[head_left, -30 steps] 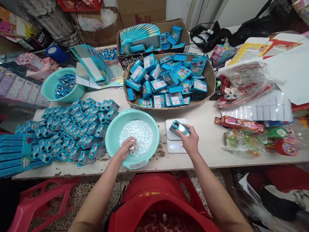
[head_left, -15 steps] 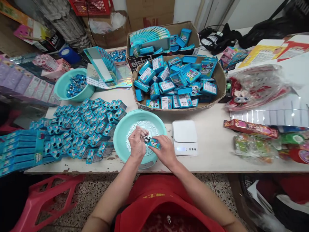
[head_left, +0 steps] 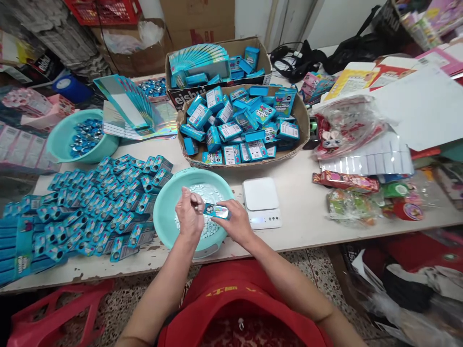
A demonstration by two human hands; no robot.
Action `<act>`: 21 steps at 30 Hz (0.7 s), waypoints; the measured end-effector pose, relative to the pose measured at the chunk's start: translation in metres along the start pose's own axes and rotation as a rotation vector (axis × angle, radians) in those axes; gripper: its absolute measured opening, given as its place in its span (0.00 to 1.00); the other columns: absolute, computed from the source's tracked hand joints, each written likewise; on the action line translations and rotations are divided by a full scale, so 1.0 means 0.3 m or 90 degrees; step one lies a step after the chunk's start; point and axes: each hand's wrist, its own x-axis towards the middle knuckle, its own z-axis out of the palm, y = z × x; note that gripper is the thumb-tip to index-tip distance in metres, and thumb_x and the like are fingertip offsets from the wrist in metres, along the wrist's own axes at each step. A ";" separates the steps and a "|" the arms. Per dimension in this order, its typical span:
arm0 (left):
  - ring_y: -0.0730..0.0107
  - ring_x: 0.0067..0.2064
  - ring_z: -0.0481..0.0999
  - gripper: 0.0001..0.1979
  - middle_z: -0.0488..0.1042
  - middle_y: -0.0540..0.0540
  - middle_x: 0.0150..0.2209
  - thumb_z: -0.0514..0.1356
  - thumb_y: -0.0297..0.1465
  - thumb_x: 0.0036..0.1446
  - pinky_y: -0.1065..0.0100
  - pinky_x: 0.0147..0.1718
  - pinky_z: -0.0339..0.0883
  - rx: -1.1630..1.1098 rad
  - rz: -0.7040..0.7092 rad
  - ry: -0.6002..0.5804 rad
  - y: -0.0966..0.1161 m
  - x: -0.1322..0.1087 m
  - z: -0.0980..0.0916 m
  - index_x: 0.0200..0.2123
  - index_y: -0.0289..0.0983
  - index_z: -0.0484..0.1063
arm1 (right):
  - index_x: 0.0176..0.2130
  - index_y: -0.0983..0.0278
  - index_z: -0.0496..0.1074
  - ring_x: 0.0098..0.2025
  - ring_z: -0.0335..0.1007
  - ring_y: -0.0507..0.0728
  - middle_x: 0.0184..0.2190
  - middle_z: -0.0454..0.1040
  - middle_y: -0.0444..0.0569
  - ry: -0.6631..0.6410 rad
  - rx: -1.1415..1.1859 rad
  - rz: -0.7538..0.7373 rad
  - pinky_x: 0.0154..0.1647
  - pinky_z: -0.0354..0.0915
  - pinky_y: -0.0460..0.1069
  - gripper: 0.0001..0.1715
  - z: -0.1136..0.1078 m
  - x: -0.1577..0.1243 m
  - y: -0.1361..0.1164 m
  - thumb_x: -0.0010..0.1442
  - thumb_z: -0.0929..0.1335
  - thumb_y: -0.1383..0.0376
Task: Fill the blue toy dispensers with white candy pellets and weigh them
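Over the turquoise bowl (head_left: 164, 205), my right hand (head_left: 237, 221) grips a small blue candy box (head_left: 217, 211) by its right end. The box lies on its side, its round opening turned left towards my other hand. My left hand (head_left: 190, 217) is cupped just beside that opening, fingers curled in; they mostly hide the few white candies in it. Loose small white candies (head_left: 208, 230) cover part of the bowl's bottom. A white digital scale (head_left: 260, 195) stands right of the bowl, with its display lit and nothing on its plate.
Many open-topped blue boxes (head_left: 97, 202) crowd the table on the left. Behind the bowl, a cardboard tray (head_left: 246, 164) is heaped with closed blue boxes. Another turquoise bowl (head_left: 54, 144) at the back left holds shiny blue pieces. Wrapped packets (head_left: 347, 207) lie to the right.
The camera view has swung right, so everything sits further left in it. My left hand has drawn slightly away from the box's mouth; my right hand still holds the box.
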 end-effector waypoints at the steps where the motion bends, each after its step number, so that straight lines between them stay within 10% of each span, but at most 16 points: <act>1: 0.82 0.15 0.54 0.24 0.58 0.56 0.16 0.59 0.49 0.52 0.76 0.14 0.47 0.020 -0.010 0.001 -0.001 0.014 -0.010 0.18 0.37 0.58 | 0.41 0.62 0.73 0.42 0.70 0.60 0.37 0.74 0.49 0.005 0.018 0.012 0.43 0.67 0.54 0.19 -0.021 -0.002 0.003 0.49 0.75 0.62; 7: 0.62 0.39 0.74 0.20 0.74 0.40 0.34 0.50 0.42 0.58 0.66 0.33 0.69 0.691 0.017 -0.071 -0.056 0.065 -0.191 0.27 0.37 0.74 | 0.43 0.61 0.73 0.43 0.71 0.58 0.39 0.74 0.48 0.147 0.068 0.097 0.45 0.66 0.52 0.19 -0.224 -0.023 0.098 0.50 0.74 0.59; 11: 0.48 0.61 0.60 0.22 0.66 0.37 0.58 0.59 0.36 0.52 0.48 0.54 0.59 0.992 0.086 -0.166 -0.126 0.073 -0.338 0.51 0.39 0.71 | 0.42 0.61 0.73 0.43 0.70 0.59 0.39 0.74 0.49 0.238 -0.005 0.124 0.46 0.66 0.54 0.20 -0.301 -0.006 0.262 0.50 0.73 0.56; 21: 0.53 0.52 0.70 0.26 0.73 0.36 0.49 0.47 0.48 0.59 0.55 0.52 0.63 1.015 0.285 -0.252 -0.152 0.113 -0.420 0.46 0.36 0.73 | 0.51 0.62 0.67 0.53 0.65 0.61 0.52 0.68 0.55 0.303 0.021 0.179 0.53 0.64 0.58 0.31 -0.349 -0.066 0.406 0.51 0.71 0.52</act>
